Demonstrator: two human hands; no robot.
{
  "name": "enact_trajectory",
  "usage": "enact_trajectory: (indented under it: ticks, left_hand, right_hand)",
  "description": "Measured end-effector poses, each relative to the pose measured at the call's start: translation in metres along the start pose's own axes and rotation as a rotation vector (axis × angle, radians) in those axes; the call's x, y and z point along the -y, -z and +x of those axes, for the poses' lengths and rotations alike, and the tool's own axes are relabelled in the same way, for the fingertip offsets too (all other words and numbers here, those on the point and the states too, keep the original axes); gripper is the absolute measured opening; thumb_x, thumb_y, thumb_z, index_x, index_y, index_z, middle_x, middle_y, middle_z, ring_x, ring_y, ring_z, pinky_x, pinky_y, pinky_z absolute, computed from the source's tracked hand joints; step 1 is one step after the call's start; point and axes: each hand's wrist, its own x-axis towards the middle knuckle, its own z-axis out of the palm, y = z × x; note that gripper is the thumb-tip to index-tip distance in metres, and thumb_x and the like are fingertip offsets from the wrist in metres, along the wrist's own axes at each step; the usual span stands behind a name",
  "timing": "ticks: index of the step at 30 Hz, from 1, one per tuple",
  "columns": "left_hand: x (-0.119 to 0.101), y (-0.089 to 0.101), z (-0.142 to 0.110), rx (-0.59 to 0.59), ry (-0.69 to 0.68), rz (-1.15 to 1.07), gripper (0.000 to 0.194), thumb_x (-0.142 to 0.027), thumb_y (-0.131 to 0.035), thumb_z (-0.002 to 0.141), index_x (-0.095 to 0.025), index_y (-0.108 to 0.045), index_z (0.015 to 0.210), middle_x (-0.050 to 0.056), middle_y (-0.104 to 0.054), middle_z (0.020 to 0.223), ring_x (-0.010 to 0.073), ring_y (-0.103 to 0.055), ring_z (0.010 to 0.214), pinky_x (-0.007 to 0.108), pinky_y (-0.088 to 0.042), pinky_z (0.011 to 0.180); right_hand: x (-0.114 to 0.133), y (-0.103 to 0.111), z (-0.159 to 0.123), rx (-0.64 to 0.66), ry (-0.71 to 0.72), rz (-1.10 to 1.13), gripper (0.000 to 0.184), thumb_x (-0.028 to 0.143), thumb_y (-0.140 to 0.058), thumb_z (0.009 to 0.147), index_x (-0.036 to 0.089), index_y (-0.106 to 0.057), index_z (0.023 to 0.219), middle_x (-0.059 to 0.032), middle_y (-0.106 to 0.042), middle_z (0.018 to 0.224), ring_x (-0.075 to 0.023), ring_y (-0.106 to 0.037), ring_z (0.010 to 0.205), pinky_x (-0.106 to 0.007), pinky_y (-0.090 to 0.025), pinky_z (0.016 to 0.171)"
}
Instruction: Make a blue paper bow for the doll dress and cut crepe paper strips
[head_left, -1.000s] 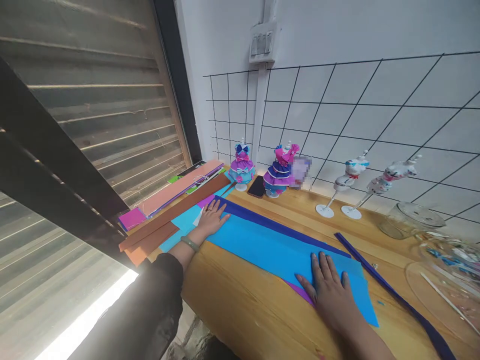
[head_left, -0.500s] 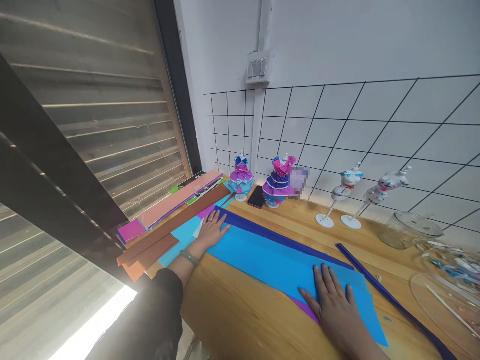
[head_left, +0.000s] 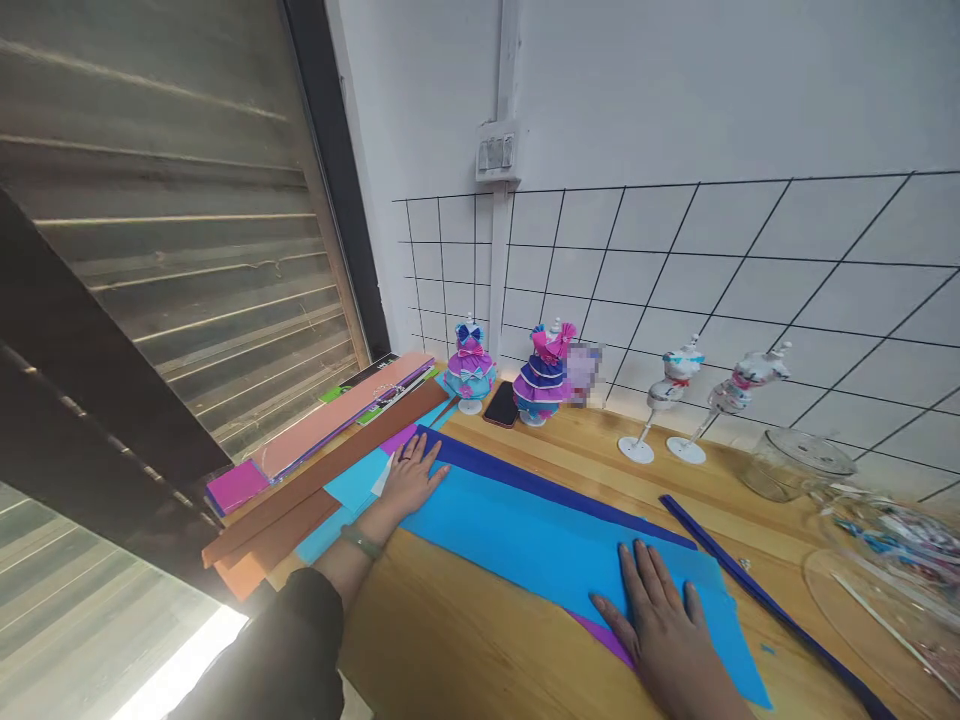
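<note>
A long sheet of bright blue material [head_left: 517, 540], thin like crepe paper or fabric, lies flat on the wooden table [head_left: 450, 640]. Along its far edge shows a dark blue sheet [head_left: 555, 490], and a purple corner [head_left: 600, 634] sticks out underneath near the front. My left hand [head_left: 412, 474] rests on the far left end with its fingers spread; a ring and a bangle are on it. Pressed flat on the right part of the blue sheet is my right hand [head_left: 664, 615], fingers apart. Neither hand grasps anything.
Brown sheets [head_left: 300, 490] and a pink sheet [head_left: 337, 415] lie at the left. Behind stand two dressed mini mannequins [head_left: 470, 375], a phone [head_left: 501, 404] and two bare forms [head_left: 667, 385]. A dark blue strip [head_left: 757, 590] and clear containers [head_left: 799, 465] are at the right.
The view has shifted slightly, so everything sits a little farther left and lower. Both hands stay flat on the blue sheet in the same places.
</note>
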Motion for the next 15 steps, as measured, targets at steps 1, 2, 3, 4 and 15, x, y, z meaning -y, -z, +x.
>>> enact_trajectory:
  ticks: [1, 2, 3, 4, 15]
  left_hand:
    - [0.0, 0.0, 0.0, -0.002, 0.0, -0.016, 0.065, -0.063, -0.019, 0.085, -0.028, -0.027, 0.139, 0.005, -0.016, 0.148, 0.0244, -0.011, 0.136, 0.046, -0.011, 0.109]
    - [0.0, 0.001, 0.001, -0.005, -0.002, -0.04, 0.064, -0.063, -0.02, 0.085, -0.028, -0.028, 0.138, 0.005, -0.016, 0.148, 0.0245, -0.012, 0.136, 0.046, -0.011, 0.109]
    - [0.0, 0.003, 0.002, -0.012, -0.005, -0.075, 0.064, -0.062, -0.023, 0.085, -0.027, -0.029, 0.138, 0.005, -0.018, 0.147, 0.0245, -0.013, 0.136, 0.047, -0.012, 0.109]
    - [0.0, 0.005, 0.002, -0.025, -0.01, -0.125, 0.062, -0.061, -0.025, 0.086, -0.026, -0.031, 0.137, 0.005, -0.02, 0.147, 0.024, -0.016, 0.135, 0.046, -0.013, 0.109]
    - [0.051, 0.088, -0.125, -0.644, 0.187, -0.518, 0.022, -0.046, -0.042, 0.082, -0.043, -0.064, 0.083, -0.013, -0.066, 0.085, 0.0188, -0.061, 0.087, 0.04, -0.05, 0.081]
  right_hand:
    - [0.0, 0.0, 0.0, 0.006, -0.002, 0.003, 0.092, 0.071, -0.008, 0.078, 0.005, -0.044, 0.13, -0.0189, -0.036, 0.139, -0.033, -0.025, 0.131, -0.058, -0.022, 0.1]
    - [0.0, 0.001, 0.0, 0.012, -0.005, 0.004, 0.092, 0.071, -0.008, 0.078, 0.005, -0.044, 0.13, -0.0188, -0.036, 0.139, -0.0328, -0.026, 0.131, -0.058, -0.022, 0.1]
    - [0.0, 0.001, 0.0, 0.017, -0.008, 0.002, 0.092, 0.071, -0.007, 0.078, 0.005, -0.044, 0.13, -0.0185, -0.036, 0.139, -0.0325, -0.026, 0.131, -0.057, -0.022, 0.101]
    - [0.0, 0.002, 0.001, 0.02, -0.011, -0.002, 0.092, 0.071, -0.006, 0.078, 0.005, -0.044, 0.13, -0.0182, -0.036, 0.139, -0.0322, -0.026, 0.131, -0.057, -0.022, 0.101]
    - [0.001, 0.0, 0.0, 0.001, -0.002, -0.037, 0.09, 0.071, -0.009, 0.079, 0.007, -0.045, 0.129, -0.0166, -0.037, 0.138, -0.0316, -0.028, 0.13, -0.055, -0.022, 0.101]
